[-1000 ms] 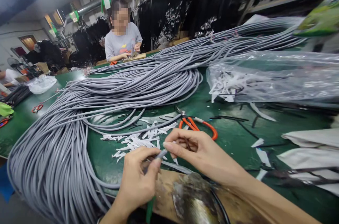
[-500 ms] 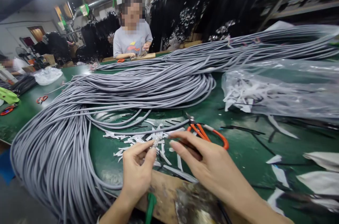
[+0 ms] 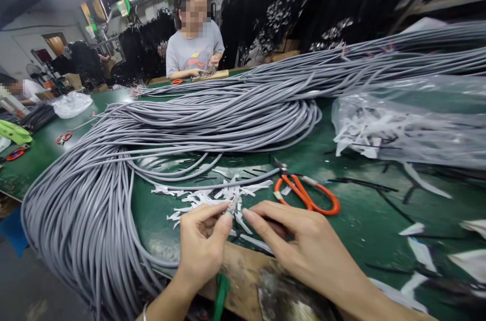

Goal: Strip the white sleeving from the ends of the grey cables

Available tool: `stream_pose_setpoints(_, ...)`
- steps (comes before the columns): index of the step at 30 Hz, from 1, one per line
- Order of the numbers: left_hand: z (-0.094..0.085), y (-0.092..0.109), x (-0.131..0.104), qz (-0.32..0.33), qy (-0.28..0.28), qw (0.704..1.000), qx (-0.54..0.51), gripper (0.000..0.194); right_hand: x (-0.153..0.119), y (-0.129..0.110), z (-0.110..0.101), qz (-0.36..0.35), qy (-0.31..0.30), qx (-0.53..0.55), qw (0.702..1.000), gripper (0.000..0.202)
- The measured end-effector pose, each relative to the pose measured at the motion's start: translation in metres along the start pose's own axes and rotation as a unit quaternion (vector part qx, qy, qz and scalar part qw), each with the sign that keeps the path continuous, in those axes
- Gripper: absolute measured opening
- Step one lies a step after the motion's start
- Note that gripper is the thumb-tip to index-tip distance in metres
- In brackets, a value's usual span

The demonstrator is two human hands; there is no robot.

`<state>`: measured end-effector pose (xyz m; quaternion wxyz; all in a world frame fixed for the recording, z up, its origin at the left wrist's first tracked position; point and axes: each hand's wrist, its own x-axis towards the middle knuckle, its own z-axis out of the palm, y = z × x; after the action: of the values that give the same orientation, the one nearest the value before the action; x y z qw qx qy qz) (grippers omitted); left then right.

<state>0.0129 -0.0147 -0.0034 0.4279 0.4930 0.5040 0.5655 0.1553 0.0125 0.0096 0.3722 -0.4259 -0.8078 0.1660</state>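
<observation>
Cable end (image 3: 231,206) pinched in left hand (image 3: 201,245) (right hand (image 3: 304,245) just beside).

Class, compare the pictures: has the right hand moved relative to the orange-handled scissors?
Yes. The right hand has drawn back toward the person; the orange-handled scissors now lie clear beyond its fingers.

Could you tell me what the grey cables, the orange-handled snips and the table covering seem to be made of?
The grey cables look like matte plastic or rubber sheathing: they bend in soft loops without kinking. The snips seem to have glossy orange plastic-coated handles and dark metal blades. The table covering appears to be smooth green vinyl or rubber matting, with a faint sheen.
</observation>
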Motion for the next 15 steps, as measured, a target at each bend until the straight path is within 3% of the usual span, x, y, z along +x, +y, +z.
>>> stream_pose_setpoints(5, -0.002, 0.000, 0.000, 0.004, -0.015, 1.000, -0.005, 0.029, 0.003, 0.000, -0.001, 0.089, -0.070, 0.113, 0.987, 0.042)
stream_pose_setpoints(9, -0.004, -0.001, 0.000, 0.056, -0.041, 0.993, 0.098, 0.024, 0.007, -0.002, 0.001, 0.139, -0.117, 0.233, 0.955, 0.048)
stream_pose_setpoints(12, -0.002, -0.002, -0.001, 0.062, -0.039, 0.991, 0.112, 0.024, 0.003, -0.005, 0.004, 0.114, -0.071, 0.177, 0.975, 0.045)
stream_pose_setpoints(15, 0.003, -0.001, -0.003, 0.051, -0.025, 0.993, 0.099, 0.023, -0.005, -0.008, 0.005, -0.003, 0.034, 0.055, 0.998, 0.033)
